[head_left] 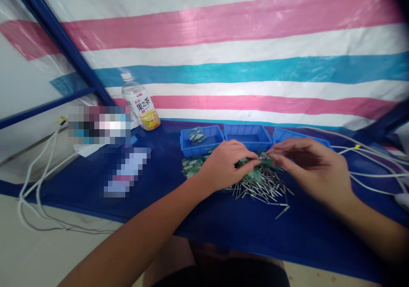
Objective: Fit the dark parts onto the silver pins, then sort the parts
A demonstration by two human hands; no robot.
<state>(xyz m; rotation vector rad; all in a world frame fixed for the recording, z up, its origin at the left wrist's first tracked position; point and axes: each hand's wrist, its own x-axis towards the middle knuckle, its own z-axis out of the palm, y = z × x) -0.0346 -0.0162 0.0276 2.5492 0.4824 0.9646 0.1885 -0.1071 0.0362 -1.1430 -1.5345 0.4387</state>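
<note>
Our left grip (226,165) and right grip (330,172) pinch green plastic film (265,159), clear packaging (196,135) in a blue plastic tray (202,151), silver metal pins (260,186) loose.

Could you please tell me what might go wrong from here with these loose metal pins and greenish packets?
The loose metal pins lie in an untidy heap, some straying toward the person, so a sweep of the left hand could scatter them. The greenish packets lie right against the pins, so some might get mixed together. White cables run beside the right hand and might snag if that arm swings outward.
</note>
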